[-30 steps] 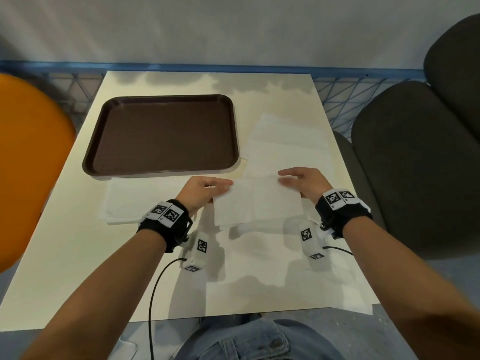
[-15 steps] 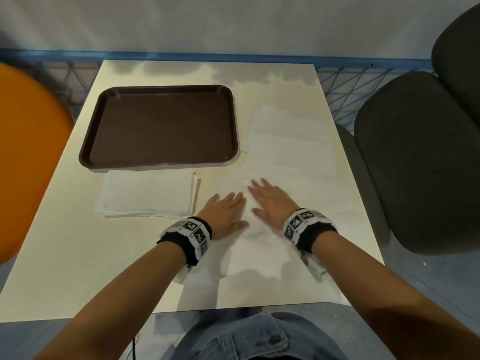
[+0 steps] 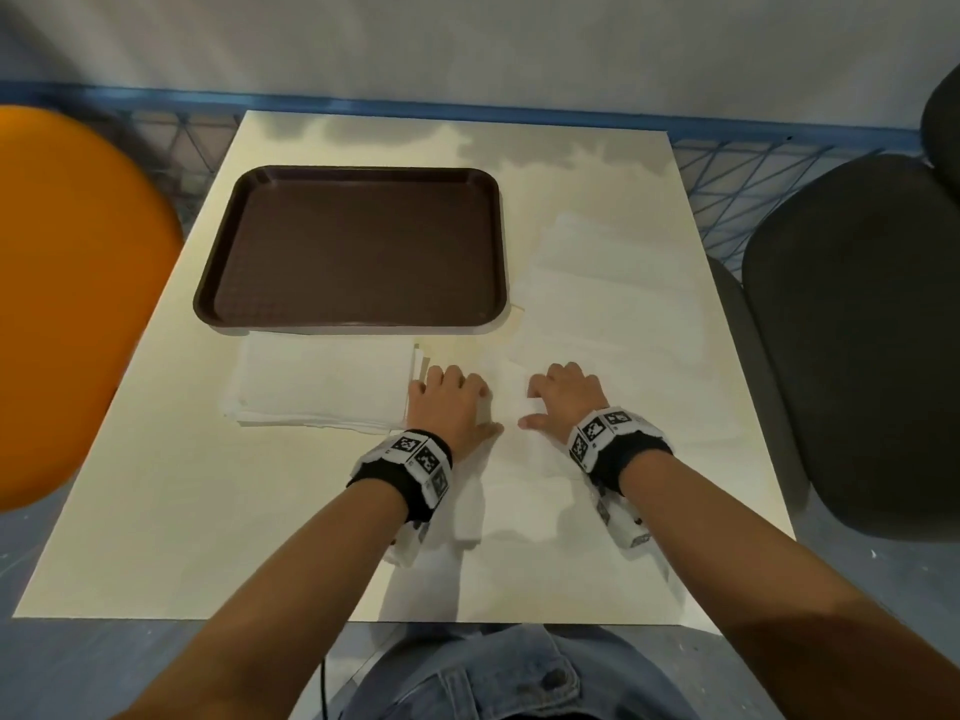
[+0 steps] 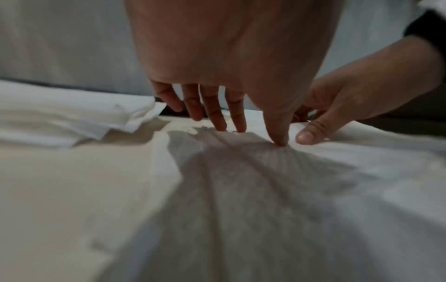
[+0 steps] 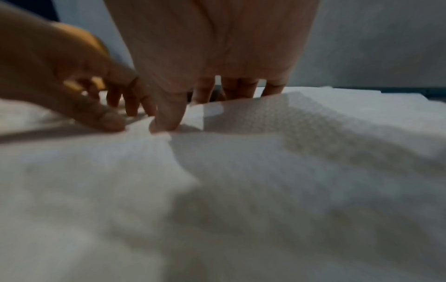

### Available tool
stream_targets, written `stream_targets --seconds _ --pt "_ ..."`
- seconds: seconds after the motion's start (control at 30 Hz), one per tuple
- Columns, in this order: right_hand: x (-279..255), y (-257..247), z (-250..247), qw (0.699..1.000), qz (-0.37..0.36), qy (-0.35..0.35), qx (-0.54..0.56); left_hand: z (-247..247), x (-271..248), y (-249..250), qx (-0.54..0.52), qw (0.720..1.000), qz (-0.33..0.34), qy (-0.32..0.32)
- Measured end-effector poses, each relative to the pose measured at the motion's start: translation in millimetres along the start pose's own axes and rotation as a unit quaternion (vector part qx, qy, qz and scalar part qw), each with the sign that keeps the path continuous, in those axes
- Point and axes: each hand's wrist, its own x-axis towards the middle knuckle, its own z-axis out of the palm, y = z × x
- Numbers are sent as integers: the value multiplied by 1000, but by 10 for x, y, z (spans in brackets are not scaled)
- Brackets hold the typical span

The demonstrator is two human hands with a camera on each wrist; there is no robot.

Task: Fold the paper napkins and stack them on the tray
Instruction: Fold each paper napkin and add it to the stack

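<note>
- Left hand [image 3: 449, 402]: palm down on the napkin [image 3: 506, 407], fingers fairly straight and slightly spread; in the left wrist view the thumb tip [image 4: 280, 141] and fingertips [image 4: 237, 126] press the paper flat.
- Right hand [image 3: 566, 397]: palm down beside the left hand, a narrow gap between them; thumb pressing the paper, fingers bent down behind a raised flap of the napkin. Whether they pinch that flap cannot be told.
- Napkin: white, embossed, lying on the table [image 3: 156, 511] under both hands, reaching from the fingertips back toward the wrists; one edge stands up at the right hand [image 5: 241, 106].
- Folded stack [image 3: 322, 387]: white napkins, touching the left hand's outer side, layered edges showing at its near corner.
- Loose napkins [image 3: 613, 298]: spread flat, beyond and to the outer side of the right hand.
- Tray [image 3: 353, 246]: dark brown, rounded corners, beyond the left hand, its near rim just past the folded stack; no napkin on it.
- Orange chair [image 3: 67, 304]: well to the outer side of the left hand.
- Dark chair [image 3: 857, 345]: well to the outer side of the right hand.
</note>
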Motion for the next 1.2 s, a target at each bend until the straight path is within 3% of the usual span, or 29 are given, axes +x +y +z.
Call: stream_targets --seconds 0.07,0.13,0.2,0.23,0.27,0.37,0.47,0.57,0.7,0.8,0.97,1.03,1.1,1.2 --pt "26 -6 -67 998 -19 25 56 -29 20 -47 -66 997 -29 -12" --pt "12 -30 -171 975 -56 62 204 -140 27 -148 -219 974 -49 -10" --pt "0 -81 -305 931 -69 68 352 -307 -16 -270 -467 881 -75 7" --pt "13 -120 -369 915 -61 74 391 -398 -49 -343 -550 830 -93 24" --pt "46 -162 -423 907 -51 84 409 -487 -76 -438 -589 799 -113 46" --pt "206 -273 -484 905 -5 117 409 -675 -125 -842 -602 771 -171 115" --pt "362 -315 -380 954 21 72 291 -703 -145 -1374 -545 785 -237 177" --pt "447 -398 -249 993 -43 -11 108 -561 -147 -1763 -447 824 -306 165" --pt "525 -496 -238 995 -91 -21 21 -359 -166 -1948 -371 855 -337 132" --pt "590 -530 -293 993 -106 -28 -43 -281 -145 -2026 -325 880 -322 128" --pt "620 -526 -312 992 -108 0 -65 -266 -92 -2055 -225 909 -337 103" --pt "584 -508 -325 992 -98 21 -78 -315 -73 -1942 -149 917 -349 121" --pt "562 -485 -337 992 -90 43 -79 -409 -80 -1756 -127 915 -336 185" --pt "524 -487 -394 992 -89 36 -77 -504 -82 -1388 -156 928 -239 239"
